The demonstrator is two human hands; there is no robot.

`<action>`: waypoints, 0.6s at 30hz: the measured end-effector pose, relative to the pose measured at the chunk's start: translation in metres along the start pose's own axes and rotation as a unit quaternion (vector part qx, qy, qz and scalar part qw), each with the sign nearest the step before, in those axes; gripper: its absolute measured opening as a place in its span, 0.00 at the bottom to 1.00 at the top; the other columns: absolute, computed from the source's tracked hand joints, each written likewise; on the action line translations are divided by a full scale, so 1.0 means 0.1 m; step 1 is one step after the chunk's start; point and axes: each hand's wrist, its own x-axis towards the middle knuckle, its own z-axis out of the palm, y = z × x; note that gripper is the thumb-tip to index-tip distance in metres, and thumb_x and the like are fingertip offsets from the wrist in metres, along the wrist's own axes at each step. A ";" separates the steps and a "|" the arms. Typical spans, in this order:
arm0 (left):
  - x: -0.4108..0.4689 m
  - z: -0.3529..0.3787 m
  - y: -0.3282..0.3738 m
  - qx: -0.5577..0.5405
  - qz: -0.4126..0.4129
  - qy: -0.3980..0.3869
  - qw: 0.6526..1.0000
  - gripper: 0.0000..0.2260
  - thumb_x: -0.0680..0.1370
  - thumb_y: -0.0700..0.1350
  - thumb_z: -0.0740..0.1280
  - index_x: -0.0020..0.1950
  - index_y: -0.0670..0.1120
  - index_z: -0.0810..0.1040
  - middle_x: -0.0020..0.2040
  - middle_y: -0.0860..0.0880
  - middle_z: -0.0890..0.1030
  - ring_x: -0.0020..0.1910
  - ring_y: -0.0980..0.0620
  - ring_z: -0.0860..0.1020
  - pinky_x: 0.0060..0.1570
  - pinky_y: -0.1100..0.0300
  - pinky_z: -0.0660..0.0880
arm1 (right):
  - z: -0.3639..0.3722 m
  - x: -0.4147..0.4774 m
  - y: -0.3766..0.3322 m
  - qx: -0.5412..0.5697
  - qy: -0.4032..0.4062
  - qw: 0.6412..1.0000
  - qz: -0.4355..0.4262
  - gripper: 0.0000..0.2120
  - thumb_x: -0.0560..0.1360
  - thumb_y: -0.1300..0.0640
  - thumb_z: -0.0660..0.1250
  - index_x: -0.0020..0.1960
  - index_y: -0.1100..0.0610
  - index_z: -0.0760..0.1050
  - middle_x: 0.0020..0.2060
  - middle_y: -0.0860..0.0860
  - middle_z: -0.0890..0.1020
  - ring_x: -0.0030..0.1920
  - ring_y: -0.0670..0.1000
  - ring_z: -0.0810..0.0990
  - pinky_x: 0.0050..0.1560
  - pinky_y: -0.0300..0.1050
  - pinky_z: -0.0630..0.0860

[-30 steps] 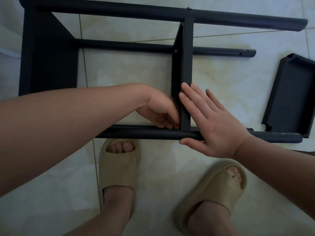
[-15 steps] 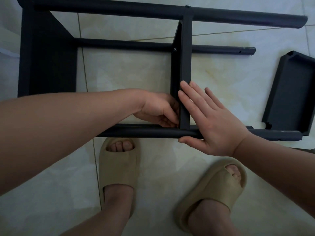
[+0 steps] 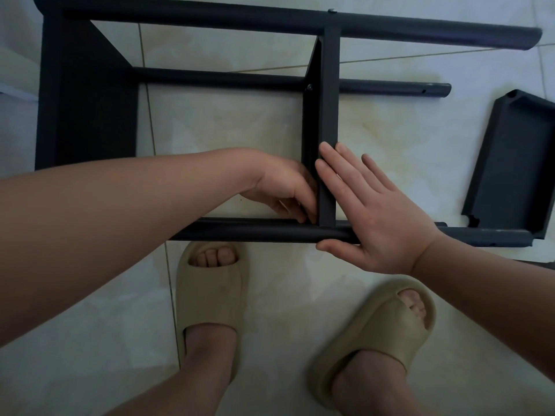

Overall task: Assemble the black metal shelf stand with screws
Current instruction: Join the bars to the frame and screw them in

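Stand [image 3: 329, 100] lies on the floor [image 3: 234, 124] across upper frame; right hand [image 3: 378, 211] flat, fingers straight, pressing its centre joint. Left hand [image 3: 282, 187] curled at that joint from the left, what it holds hidden, cannot tell. Looks stiff, lightish, smooth metal: take by the tubes [image 3: 270, 24].

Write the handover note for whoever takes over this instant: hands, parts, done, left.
Left hand: fingers curled at the joint of middle shelf and near tube; what they hold is hidden.
Right hand: flat, bracing that shelf and tube.
Done: end shelf and middle shelf are in; screw heads show at its far joints.
Left: probably this near joint, then the loose shelf lying on the floor at right.
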 end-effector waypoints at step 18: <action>-0.01 -0.05 0.03 0.029 -0.026 -0.017 0.999 0.05 0.78 0.41 0.68 0.52 0.47 0.83 0.48 0.50 0.85 0.47 0.53 0.81 0.56 0.56 0.75 | 0.01 0.00 0.01 -0.002 0.009 1.000 -0.003 0.45 0.79 0.31 0.56 0.82 0.62 0.52 0.82 0.58 0.51 0.82 0.58 0.48 0.78 0.65 0.56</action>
